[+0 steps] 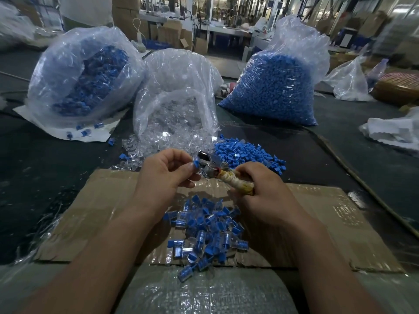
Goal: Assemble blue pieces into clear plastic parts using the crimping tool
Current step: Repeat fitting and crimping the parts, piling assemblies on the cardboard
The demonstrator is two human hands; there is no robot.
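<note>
Here grip of left hand (165, 175) pinches blue piece (196, 164) at head of crimping tool (209, 165), presumably ready for pressing; grip of right hand (265, 196) curls round its handle.

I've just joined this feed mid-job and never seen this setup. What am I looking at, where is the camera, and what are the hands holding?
No machine here: one camera worn on a person's head looks down at their two bare hands. The left hand pinches a blue piece at the metal head of the crimping tool, whose wrapped handle the right hand grips. Below lies a pile of assembled pieces on cardboard. Beyond are loose blue pieces, clear parts spilling from a bag.
</note>
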